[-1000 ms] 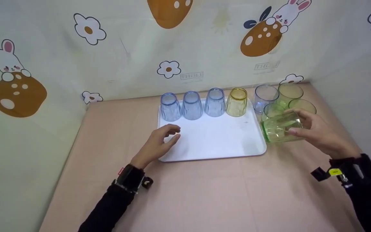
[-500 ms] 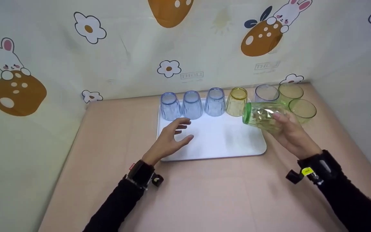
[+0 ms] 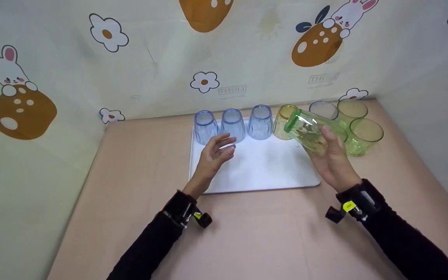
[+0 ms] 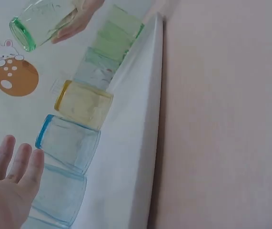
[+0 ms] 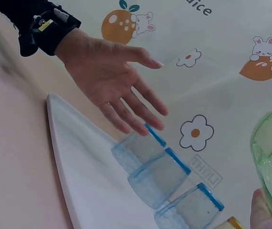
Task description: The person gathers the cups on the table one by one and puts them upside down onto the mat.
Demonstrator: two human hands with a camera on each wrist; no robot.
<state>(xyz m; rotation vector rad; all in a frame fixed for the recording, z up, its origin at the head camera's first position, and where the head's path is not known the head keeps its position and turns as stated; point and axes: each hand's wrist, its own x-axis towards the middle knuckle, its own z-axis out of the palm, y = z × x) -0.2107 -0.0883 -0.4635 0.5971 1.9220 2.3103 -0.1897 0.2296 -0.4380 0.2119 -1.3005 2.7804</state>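
The right hand (image 3: 335, 165) grips a green glass (image 3: 305, 130), its fingers and thumb curled round the side. The glass is in the air near the tray's back right corner, tilted, with its thick green end pointing up and to the left. From the head view it partly covers the yellow glass (image 3: 280, 130) (overlap only; whether the two touch is hard to tell).

The left hand (image 3: 212, 157) is over the left part of the tray (image 3: 263, 167), its fingers apart and reaching forward, loosely bent at most, with nothing in its hold. It is in front of the left blue glass (image 3: 205, 124) and the middle blue glass (image 3: 233, 122); contact is unclear.

Along the tray's back edge stand four glasses, upside down: those two, then the right blue glass (image 3: 261, 122) and the yellow one, all near one another.

Beyond the tray's right edge, by the back right corner of the table (image 3: 255, 233), more glasses stand mouth up: a pale blue tumbler (image 3: 324, 111), a back tumbler (image 3: 352, 109) and a front tumbler (image 3: 364, 136), both greenish, plus a half-hidden tumbler (image 3: 341, 132) behind the held glass.
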